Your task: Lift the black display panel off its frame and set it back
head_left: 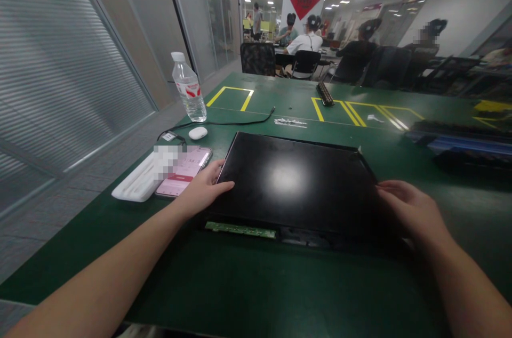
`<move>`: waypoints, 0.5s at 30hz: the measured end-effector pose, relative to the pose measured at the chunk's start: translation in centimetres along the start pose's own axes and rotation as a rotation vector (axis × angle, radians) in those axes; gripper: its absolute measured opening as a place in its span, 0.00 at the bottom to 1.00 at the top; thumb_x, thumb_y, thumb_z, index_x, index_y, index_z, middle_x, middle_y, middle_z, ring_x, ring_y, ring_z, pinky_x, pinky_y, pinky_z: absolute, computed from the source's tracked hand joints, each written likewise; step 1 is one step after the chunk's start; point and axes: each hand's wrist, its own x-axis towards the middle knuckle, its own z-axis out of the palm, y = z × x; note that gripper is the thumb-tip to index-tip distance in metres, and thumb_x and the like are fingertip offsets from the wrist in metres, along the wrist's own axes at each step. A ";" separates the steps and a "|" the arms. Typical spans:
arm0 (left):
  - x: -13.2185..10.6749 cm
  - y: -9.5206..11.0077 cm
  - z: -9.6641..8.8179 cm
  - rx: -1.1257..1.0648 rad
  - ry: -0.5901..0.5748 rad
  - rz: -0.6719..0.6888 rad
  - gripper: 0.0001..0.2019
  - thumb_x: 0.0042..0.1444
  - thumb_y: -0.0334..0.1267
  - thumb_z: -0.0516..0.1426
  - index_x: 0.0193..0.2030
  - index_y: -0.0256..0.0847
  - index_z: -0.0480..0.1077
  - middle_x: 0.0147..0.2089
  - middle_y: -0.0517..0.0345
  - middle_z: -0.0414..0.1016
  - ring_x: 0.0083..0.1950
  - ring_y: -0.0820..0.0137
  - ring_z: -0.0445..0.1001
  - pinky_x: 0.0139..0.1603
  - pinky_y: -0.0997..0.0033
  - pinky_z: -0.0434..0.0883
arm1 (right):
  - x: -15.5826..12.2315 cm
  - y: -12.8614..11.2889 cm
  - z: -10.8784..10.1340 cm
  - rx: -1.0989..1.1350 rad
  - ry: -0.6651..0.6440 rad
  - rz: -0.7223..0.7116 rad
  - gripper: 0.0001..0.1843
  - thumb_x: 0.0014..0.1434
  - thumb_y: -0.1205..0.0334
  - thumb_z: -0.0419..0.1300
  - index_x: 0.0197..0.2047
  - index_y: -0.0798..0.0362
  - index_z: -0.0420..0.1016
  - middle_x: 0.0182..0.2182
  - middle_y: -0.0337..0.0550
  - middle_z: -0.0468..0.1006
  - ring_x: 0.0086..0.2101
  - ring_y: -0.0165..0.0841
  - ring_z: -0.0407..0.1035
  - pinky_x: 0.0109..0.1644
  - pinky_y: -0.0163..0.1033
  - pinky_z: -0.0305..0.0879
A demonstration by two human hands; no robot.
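Observation:
A black flat display panel [296, 183] lies face up over the green table, reflecting a bright spot in its middle. Along its near edge runs a narrow green circuit board [240, 230]. My left hand [210, 183] grips the panel's left edge, thumb on top and fingers tucked at the side. On the opposite edge my right hand [412, 207] is closed, its fingertips at the rim and its thumb hidden. Whether the panel rests fully on the table or is slightly raised, I cannot tell.
Left of the panel are a phone [186, 170], a white tray-like object [138, 178], a white earbud case [198, 133], a black cable [240, 123] and a water bottle [189, 90]. Farther back lies a dark ribbed strip [325, 94]. Several people sit beyond the table [280, 290].

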 end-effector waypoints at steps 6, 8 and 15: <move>0.1 -0.3 -0.1 -0.023 -0.029 0.007 0.27 0.46 0.36 0.71 0.53 0.45 0.70 0.45 0.55 0.88 0.53 0.51 0.86 0.55 0.52 0.80 | 0.2 0.2 -0.2 -0.055 -0.014 -0.081 0.14 0.48 0.44 0.67 0.35 0.43 0.81 0.34 0.44 0.86 0.39 0.48 0.80 0.46 0.54 0.74; 0.1 -0.3 0.0 -0.023 -0.026 0.007 0.27 0.46 0.36 0.72 0.53 0.45 0.70 0.45 0.55 0.88 0.53 0.50 0.86 0.54 0.51 0.80 | 0.3 0.4 -0.2 -0.064 -0.010 -0.090 0.14 0.48 0.44 0.67 0.35 0.42 0.82 0.34 0.44 0.86 0.38 0.48 0.80 0.45 0.53 0.74; -0.1 -0.3 0.2 -0.052 -0.003 0.005 0.30 0.45 0.35 0.72 0.55 0.43 0.69 0.48 0.51 0.88 0.54 0.49 0.85 0.57 0.49 0.79 | 0.8 0.8 0.0 -0.134 -0.002 -0.107 0.12 0.47 0.48 0.66 0.34 0.44 0.82 0.34 0.45 0.86 0.39 0.48 0.80 0.48 0.54 0.74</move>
